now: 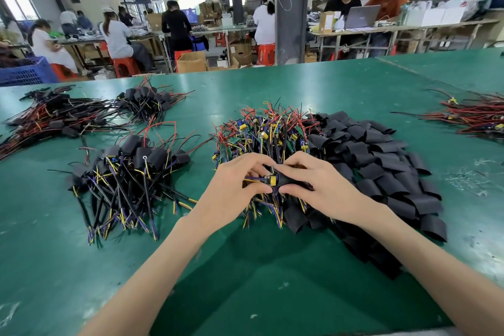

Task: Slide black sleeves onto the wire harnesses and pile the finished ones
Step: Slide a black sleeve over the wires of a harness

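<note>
So, both our hands are working low in the centre of the frame, right over the green surface point(245, 267). Our left hand point(240, 180) pinches one harness point(268, 179) by its wires, with the yellow part pointing right. Our right hand point(313, 180) pinches a black sleeve point(286, 180) between thumb and fingers, its mouth right up against that yellow end. We'd say that's the sleeve just starting to go on, one hand feeding and the other keeping the tube open. The layout makes sense for that. The unsleeved heap point(261, 131) sits dead centre just behind the hands, and the sleeve heap point(381, 161) touches it on the right, so each hand grabs from its own side. The finished pile point(131, 169) is at left of centre, apart from the raw stuff, so nothing gets mixed up. There's a second sleeved bunch point(147, 101) further back and a longer spread point(49, 117) at far left. A red-wire bundle point(477, 117) lies at the right edge, well apart. As for containers, nothing of ours is in one, it's all loose heaps. A blue crate point(24, 71) sits at upper left, beyond the surface, and a cardboard box point(191, 61) stands open near the top middle. We can't tell what's in either.
</note>
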### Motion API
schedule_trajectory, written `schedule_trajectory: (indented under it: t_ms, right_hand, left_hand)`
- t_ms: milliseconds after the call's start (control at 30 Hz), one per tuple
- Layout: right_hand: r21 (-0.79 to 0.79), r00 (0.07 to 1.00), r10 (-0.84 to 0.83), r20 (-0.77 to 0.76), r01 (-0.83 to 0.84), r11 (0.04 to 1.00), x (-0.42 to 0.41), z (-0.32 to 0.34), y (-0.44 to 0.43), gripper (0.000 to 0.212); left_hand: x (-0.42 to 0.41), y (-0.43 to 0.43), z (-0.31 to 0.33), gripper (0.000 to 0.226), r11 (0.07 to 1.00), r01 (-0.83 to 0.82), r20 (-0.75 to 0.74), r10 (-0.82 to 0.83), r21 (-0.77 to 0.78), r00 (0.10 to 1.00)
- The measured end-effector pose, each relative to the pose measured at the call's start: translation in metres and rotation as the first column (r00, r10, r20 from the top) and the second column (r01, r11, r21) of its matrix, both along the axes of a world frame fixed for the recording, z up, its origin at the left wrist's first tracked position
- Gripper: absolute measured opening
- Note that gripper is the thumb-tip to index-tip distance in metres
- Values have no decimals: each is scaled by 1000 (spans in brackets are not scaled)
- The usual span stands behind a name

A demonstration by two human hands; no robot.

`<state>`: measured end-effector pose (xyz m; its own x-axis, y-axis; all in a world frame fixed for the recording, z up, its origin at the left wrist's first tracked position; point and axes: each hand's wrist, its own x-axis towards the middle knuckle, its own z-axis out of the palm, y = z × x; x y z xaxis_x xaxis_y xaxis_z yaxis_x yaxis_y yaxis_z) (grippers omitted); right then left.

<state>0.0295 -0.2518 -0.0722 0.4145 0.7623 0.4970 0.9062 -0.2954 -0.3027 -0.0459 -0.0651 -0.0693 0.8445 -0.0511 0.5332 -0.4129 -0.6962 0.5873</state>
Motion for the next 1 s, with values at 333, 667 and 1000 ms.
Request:
schedule_trajectory:
  t_ms: [333,667,1000]
  right_hand:
    - [8,1000,-5,-13,5,1000,-2,-1,1,41]
    - [29,998,-32,45,31,999,2,-5,0,41]
    - [59,992,-43,117,37,998,3,-8,0,41]
  left_hand:
    - [4,0,-6,26,1000,-21,-10,21,-19,1000]
    - [4,-1,-4,10,993,-106,-4,106,-45,994]
    - [4,2,0,19,980,-101,-196,66,-174,978]
